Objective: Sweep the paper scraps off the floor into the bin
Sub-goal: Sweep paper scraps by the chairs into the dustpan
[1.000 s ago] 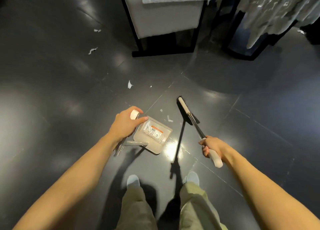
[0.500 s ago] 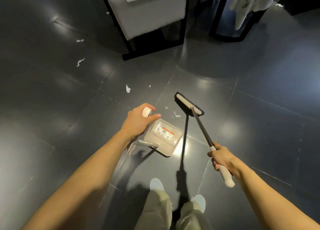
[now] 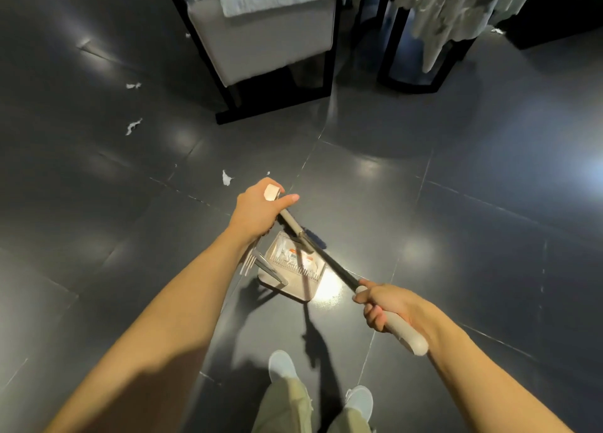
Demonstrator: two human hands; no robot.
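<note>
Fingers of my left hand (image 3: 259, 212) curl round the dustpan (image 3: 290, 269) handle's top. My right hand (image 3: 388, 305) is clenched on the broom (image 3: 408, 334). My left hand hides part of its head, now drawn back to the pan's mouth. The nearby scrap is gone from view; other paper scraps (image 3: 226, 178) lie beyond on the floor (image 3: 456, 220).

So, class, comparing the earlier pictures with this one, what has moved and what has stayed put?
The right hand drew the broom back until its head reached the dustpan mouth; the small scrap that lay between them no longer shows. Nothing was taken or let go. The left hand still grips the dustpan handle, and the paper scraps farther left lie unswept.
</note>
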